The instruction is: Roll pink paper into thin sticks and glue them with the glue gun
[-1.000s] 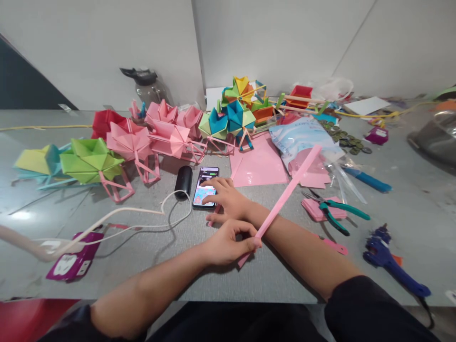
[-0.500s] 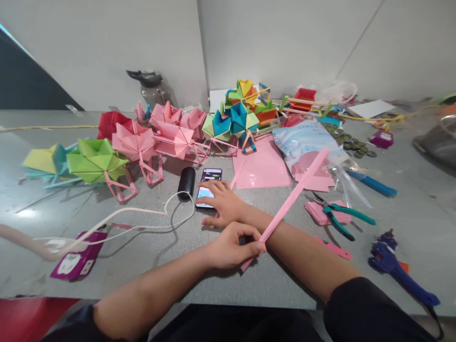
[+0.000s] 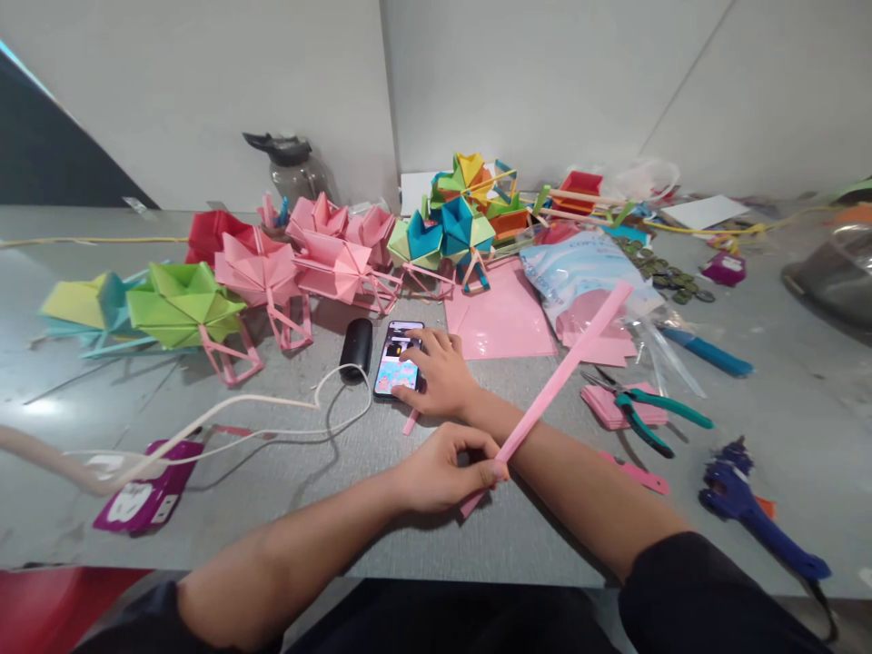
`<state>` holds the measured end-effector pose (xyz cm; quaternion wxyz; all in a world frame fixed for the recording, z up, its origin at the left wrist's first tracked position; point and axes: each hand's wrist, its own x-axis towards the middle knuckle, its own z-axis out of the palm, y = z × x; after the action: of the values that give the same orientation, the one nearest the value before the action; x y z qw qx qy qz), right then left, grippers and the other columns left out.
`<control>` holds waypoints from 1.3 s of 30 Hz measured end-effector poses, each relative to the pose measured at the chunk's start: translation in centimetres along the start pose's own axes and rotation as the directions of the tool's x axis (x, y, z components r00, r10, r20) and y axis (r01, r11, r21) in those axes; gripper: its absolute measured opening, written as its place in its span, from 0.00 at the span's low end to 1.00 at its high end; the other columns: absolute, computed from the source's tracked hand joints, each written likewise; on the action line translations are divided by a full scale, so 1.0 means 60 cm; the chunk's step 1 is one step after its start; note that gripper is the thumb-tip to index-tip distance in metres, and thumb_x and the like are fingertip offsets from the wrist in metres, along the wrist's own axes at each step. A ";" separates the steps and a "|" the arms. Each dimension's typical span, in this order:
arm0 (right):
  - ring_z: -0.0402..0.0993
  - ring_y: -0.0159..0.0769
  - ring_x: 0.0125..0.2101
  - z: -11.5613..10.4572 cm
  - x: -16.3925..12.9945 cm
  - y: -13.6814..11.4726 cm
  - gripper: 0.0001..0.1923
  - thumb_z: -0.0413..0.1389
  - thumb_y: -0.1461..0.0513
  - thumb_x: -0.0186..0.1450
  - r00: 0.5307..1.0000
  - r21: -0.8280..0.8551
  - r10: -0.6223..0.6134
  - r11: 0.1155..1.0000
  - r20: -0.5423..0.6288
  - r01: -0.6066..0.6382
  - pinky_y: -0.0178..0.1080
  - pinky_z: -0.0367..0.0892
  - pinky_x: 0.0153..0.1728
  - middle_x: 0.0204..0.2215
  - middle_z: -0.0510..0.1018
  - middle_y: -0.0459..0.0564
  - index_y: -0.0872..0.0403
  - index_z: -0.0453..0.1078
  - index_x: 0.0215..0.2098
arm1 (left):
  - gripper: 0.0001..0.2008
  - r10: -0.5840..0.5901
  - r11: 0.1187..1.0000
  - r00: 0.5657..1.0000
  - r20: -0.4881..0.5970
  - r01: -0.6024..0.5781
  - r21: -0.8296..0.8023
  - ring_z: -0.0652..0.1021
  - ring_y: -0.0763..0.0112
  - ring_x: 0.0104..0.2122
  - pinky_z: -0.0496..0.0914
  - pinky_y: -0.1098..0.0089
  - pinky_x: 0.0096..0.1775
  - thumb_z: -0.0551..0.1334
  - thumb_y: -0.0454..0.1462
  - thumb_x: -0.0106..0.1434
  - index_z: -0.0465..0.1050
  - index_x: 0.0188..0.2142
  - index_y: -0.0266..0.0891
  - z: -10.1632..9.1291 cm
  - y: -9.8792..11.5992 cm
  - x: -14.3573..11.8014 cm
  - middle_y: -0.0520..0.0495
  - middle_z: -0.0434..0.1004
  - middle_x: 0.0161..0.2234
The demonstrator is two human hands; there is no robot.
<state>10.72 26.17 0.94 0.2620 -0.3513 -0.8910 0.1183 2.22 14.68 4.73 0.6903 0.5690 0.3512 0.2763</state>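
Observation:
My left hand (image 3: 442,472) pinches a long pink folded paper strip (image 3: 572,363) near its lower end; the strip slants up to the right over my right forearm. My right hand (image 3: 440,372) reaches across to a phone (image 3: 395,359) lying flat on the grey table (image 3: 272,490). Its fingers are spread and rest on the lit screen. A black cylinder (image 3: 355,347) lies just left of the phone, with a white cable (image 3: 259,422) looping beside it.
Folded paper models in pink (image 3: 327,263), green (image 3: 183,304) and mixed colours (image 3: 456,218) line the back. Pink sheets (image 3: 500,318), a plastic bag (image 3: 579,268), green-handled pliers (image 3: 647,413), a blue glue gun (image 3: 756,518) and coins (image 3: 664,268) lie at right. A purple packet (image 3: 146,495) sits left.
My right hand has slid a little further up the phone's screen. My left hand still holds the pink strip in the same place.

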 end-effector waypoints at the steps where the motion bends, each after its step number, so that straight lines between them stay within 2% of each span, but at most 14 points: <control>1: 0.59 0.60 0.63 0.000 0.000 0.000 0.27 0.64 0.44 0.64 1.000 -0.002 -0.001 1.000 0.000 0.001 0.60 0.54 0.60 0.66 0.68 0.61 0.51 0.77 0.53 | 0.23 -0.001 1.000 1.000 0.000 0.001 0.003 0.72 0.73 0.23 0.66 0.71 0.26 0.70 0.54 0.63 0.77 0.30 0.35 0.000 0.000 0.000 0.47 0.75 0.24; 7: 0.61 0.58 0.63 -0.001 0.000 -0.002 0.25 0.64 0.44 0.65 1.000 -0.009 -0.011 1.000 0.013 0.011 0.59 0.54 0.60 0.65 0.70 0.60 0.51 0.77 0.51 | 0.20 0.009 1.000 1.000 -0.003 -0.009 0.006 0.72 0.74 0.24 0.66 0.71 0.28 0.70 0.51 0.64 0.76 0.30 0.35 -0.001 -0.002 0.000 0.47 0.76 0.25; 15: 0.64 0.56 0.61 -0.003 -0.001 0.000 0.25 0.65 0.46 0.64 0.999 0.028 -0.018 0.999 -0.034 0.018 0.56 0.56 0.59 0.64 0.72 0.61 0.53 0.77 0.52 | 0.21 -0.005 1.000 1.000 -0.003 0.005 -0.001 0.72 0.74 0.23 0.66 0.72 0.27 0.69 0.52 0.64 0.76 0.30 0.35 0.000 -0.002 0.002 0.48 0.75 0.25; 19: 0.62 0.57 0.62 -0.002 0.000 0.002 0.27 0.65 0.44 0.65 0.997 0.031 -0.070 0.997 0.023 0.070 0.57 0.56 0.60 0.65 0.70 0.61 0.52 0.76 0.54 | 0.23 -0.020 1.000 1.000 0.008 0.020 -0.020 0.71 0.76 0.21 0.65 0.72 0.25 0.70 0.54 0.63 0.76 0.31 0.35 0.001 -0.003 0.001 0.48 0.75 0.24; 26: 0.54 0.61 0.68 0.003 0.009 -0.003 0.36 0.59 0.36 0.66 0.975 0.000 -0.155 0.988 0.161 0.157 0.62 0.53 0.63 0.73 0.60 0.59 0.45 0.73 0.64 | 0.26 -0.035 0.997 0.999 0.029 0.037 -0.073 0.69 0.78 0.17 0.65 0.74 0.21 0.70 0.57 0.62 0.76 0.32 0.35 0.001 -0.004 -0.001 0.50 0.73 0.23; 29: 0.53 0.62 0.68 0.005 0.010 0.000 0.36 0.59 0.35 0.66 0.974 0.008 -0.163 0.986 0.156 0.164 0.62 0.52 0.63 0.73 0.59 0.59 0.44 0.73 0.64 | 0.26 -0.047 0.994 0.999 0.020 0.049 -0.101 0.69 0.78 0.16 0.65 0.74 0.19 0.71 0.58 0.61 0.75 0.32 0.35 0.001 -0.005 -0.001 0.51 0.73 0.23; 31: 0.55 0.61 0.67 0.005 0.007 0.004 0.35 0.59 0.36 0.67 0.983 0.034 -0.151 0.988 0.109 0.148 0.61 0.52 0.63 0.72 0.61 0.59 0.46 0.73 0.63 | 0.27 -0.062 0.991 0.998 0.017 0.064 -0.114 0.68 0.79 0.15 0.65 0.75 0.18 0.71 0.58 0.61 0.75 0.32 0.35 0.000 -0.005 -0.002 0.52 0.73 0.23; 34: 0.59 0.58 0.65 0.003 0.002 0.011 0.32 0.58 0.36 0.66 0.989 0.071 -0.140 0.988 0.049 0.137 0.59 0.53 0.61 0.67 0.67 0.59 0.49 0.76 0.55 | 0.26 -0.070 0.992 0.997 0.030 0.073 -0.105 0.69 0.78 0.16 0.65 0.75 0.19 0.72 0.58 0.61 0.75 0.31 0.35 0.001 -0.004 -0.002 0.52 0.72 0.22; 39: 0.61 0.57 0.62 0.002 -0.002 0.015 0.28 0.61 0.37 0.64 0.983 0.102 -0.185 0.978 0.021 0.182 0.57 0.53 0.59 0.64 0.71 0.58 0.51 0.78 0.45 | 0.26 -0.055 0.995 0.998 0.023 0.057 -0.076 0.69 0.79 0.17 0.65 0.75 0.20 0.71 0.58 0.62 0.75 0.31 0.35 0.002 -0.004 -0.002 0.51 0.74 0.23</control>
<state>11.24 26.76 0.43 0.2754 -0.2523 -0.9165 0.1432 2.24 14.46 4.55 0.7227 0.5348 0.3491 0.2643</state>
